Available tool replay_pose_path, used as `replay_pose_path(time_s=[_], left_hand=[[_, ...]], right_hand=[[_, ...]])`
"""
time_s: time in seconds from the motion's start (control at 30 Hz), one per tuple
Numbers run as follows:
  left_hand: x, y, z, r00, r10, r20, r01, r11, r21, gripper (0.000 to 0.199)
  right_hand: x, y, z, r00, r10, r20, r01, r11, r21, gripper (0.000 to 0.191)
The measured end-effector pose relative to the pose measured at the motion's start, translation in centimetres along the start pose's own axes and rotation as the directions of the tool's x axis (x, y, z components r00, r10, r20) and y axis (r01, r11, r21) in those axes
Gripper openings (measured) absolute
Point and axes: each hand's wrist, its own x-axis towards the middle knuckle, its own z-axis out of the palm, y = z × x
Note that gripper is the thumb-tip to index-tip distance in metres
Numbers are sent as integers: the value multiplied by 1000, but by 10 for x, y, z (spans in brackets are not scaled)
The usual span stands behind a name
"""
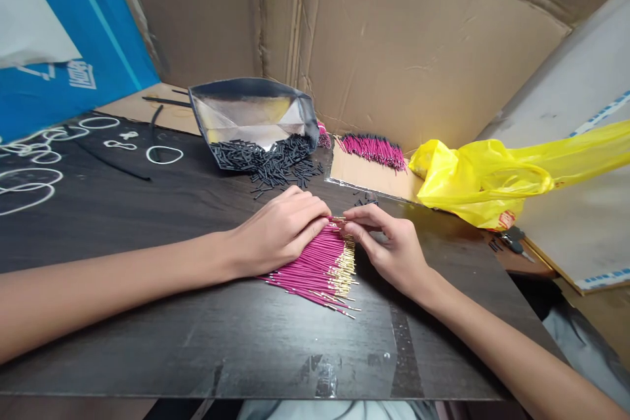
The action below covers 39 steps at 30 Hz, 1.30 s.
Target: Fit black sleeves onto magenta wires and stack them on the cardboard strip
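Observation:
A spread of magenta wires [310, 269] with gold-coloured metal ends lies on the dark table. Across the upper part of the spread rests my left hand [285, 226], its fingertips pinched on the end of a wire. My right hand [384, 243] faces it from the right, thumb and forefinger closed at the gold tip of what looks like the same wire. The other wires fan out below, their gold ends [343, 269] pointing right. How far the left palm covers the wires is hidden.
Behind my hands, an open box [253, 95] spills short black tubes [283, 161]. Finished-looking magenta wires with black ends [373, 149] lie on a cardboard sheet [369, 177]. A yellow plastic bag [472, 177] sits right; white rubber bands [165, 155] lie left. Cardboard walls [418, 46] stand behind.

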Motion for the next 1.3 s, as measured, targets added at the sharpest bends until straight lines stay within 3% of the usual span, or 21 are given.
replay_pose_path(time_s=[0.17, 0.33, 0.6, 0.8, 1.0, 1.13, 1.3], left_hand=[[0, 0, 0, 994, 107, -26, -107, 994, -17, 20], [-1, -1, 1, 993, 110, -50, -110, 994, -3, 18], [0, -3, 0, 976, 206, -65, -210, 976, -62, 14], [0, -4, 0, 962, 266, -57, -269, 961, -68, 14], [-1, -4, 1, 971, 224, -87, -224, 975, 11, 11], [-1, -3, 3, 968, 230, -97, -229, 973, 22, 11], [0, -3, 3, 971, 213, -103, -211, 977, 29, 10]], right_hand=[[-1, -2, 2, 998, -60, 7, 60, 998, -17, 10], [0, -8, -2, 999, -52, 0, 52, 997, -59, 12], [3, -8, -3, 992, 74, 101, -96, 966, 240, 12], [5, -4, -2, 980, 122, 155, -168, 929, 330, 14], [4, -14, -4, 996, -3, 92, -7, 995, 100, 11], [2, -21, 0, 993, -119, 15, 120, 984, -130, 9], [-1, -23, 2, 990, -140, -14, 133, 960, -248, 11]])
